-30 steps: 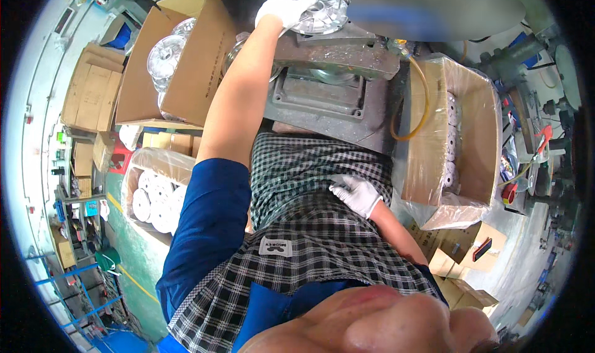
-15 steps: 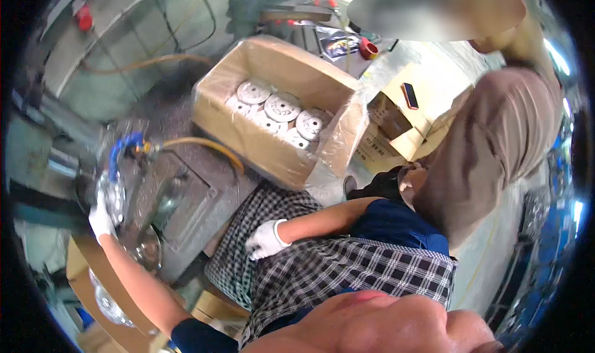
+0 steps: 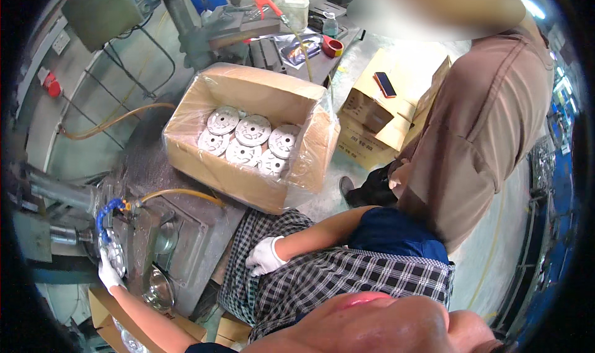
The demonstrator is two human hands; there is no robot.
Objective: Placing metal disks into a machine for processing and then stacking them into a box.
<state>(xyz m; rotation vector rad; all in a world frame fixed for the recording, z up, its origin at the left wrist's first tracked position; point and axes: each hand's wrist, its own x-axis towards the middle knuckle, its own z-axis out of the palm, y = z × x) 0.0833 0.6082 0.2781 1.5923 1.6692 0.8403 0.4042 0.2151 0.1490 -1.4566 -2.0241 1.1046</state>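
Observation:
My left hand (image 3: pixel 110 272), in a white glove, is at the lower rim of a shiny round metal disc (image 3: pixel 115 254) on the machine at the left. Its fingers close on the disc's edge and are partly hidden. Just above the disc ends a blue segmented hose (image 3: pixel 106 213) with an orange fitting. Also white-gloved, my right hand (image 3: pixel 266 257) rests on the black-and-white checked apron (image 3: pixel 347 272) over my lap. Its fingers lie loosely bent, and I see nothing in them. Beside the machine plate sits a second shiny round metal part (image 3: pixel 158 290).
Ahead stands a plastic-lined cardboard box (image 3: pixel 214 170) with several pale round discs (image 3: pixel 252 131). A person in brown clothes (image 3: pixel 496 130) stands close at right. Beyond the box, a phone (image 3: pixel 385 84) lies on another carton (image 3: pixel 365 74). An open carton (image 3: pixel 102 313) sits below my left forearm.
The view has shifted, so the big box sits further left and the machine lower. My left hand stays at the disc, and my right hand stays on the apron.

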